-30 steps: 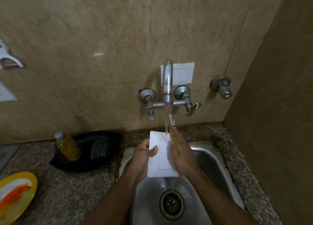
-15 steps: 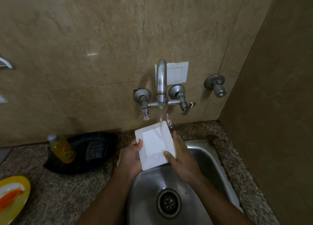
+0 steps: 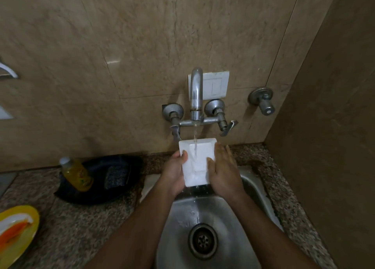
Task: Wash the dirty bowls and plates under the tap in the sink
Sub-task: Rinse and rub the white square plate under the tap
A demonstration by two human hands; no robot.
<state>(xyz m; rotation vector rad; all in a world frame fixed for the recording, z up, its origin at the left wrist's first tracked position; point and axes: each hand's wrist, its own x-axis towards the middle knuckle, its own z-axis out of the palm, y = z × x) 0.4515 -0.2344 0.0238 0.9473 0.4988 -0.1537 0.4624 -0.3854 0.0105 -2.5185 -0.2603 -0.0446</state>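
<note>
A white square plate (image 3: pixel 197 161) is held tilted over the steel sink (image 3: pixel 205 224), under the running tap (image 3: pixel 195 95). A thin stream of water lands on the plate and drips off its lower edge. My left hand (image 3: pixel 174 173) grips the plate's left edge with the thumb on its face. My right hand (image 3: pixel 224 170) holds the right edge, thumb on the plate's face and fingers behind it. A yellow plate (image 3: pixel 17 232) with orange and white smears lies on the counter at the far left.
A black tray (image 3: pixel 119 189) on the granite counter holds a yellow bottle (image 3: pixel 77 174) of dish liquid and a dark scrub pad (image 3: pixel 116 176). A second valve (image 3: pixel 263 101) sticks out of the wall at right. A side wall closes the right.
The plate has been turned in my hands and raised a little toward the tap. My right hand moved from rubbing its face to holding its right edge.
</note>
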